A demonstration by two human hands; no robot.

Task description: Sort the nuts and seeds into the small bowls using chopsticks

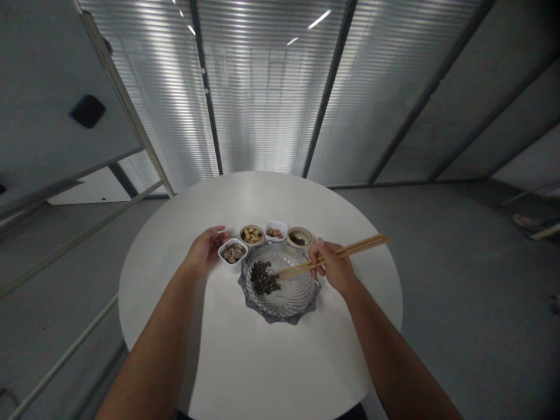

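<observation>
My right hand (330, 262) grips a pair of wooden chopsticks (356, 247), their tips down among dark seeds (263, 277) at the left side of a clear glass bowl (301, 294) with a scalloped rim. Beside a white square dish (238, 265) of striped sunflower seeds (233, 252) rests my left hand (205, 251), fingers apart and curved near its outer edge. Whether those fingers touch the dish I cannot tell. Along the bowl's far side stand a round dish of peanuts (251, 234), a white dish of brownish nuts or seeds (275, 233) and a round dish holding some dark seeds (298, 240).
Everything stands on a round white table (271, 356). A whiteboard (52, 64) on a pale metal frame (126, 99) leans in at the left. Behind the table is a glass partition with blinds (266, 111). Part of a person's foot (531, 221) shows at far right.
</observation>
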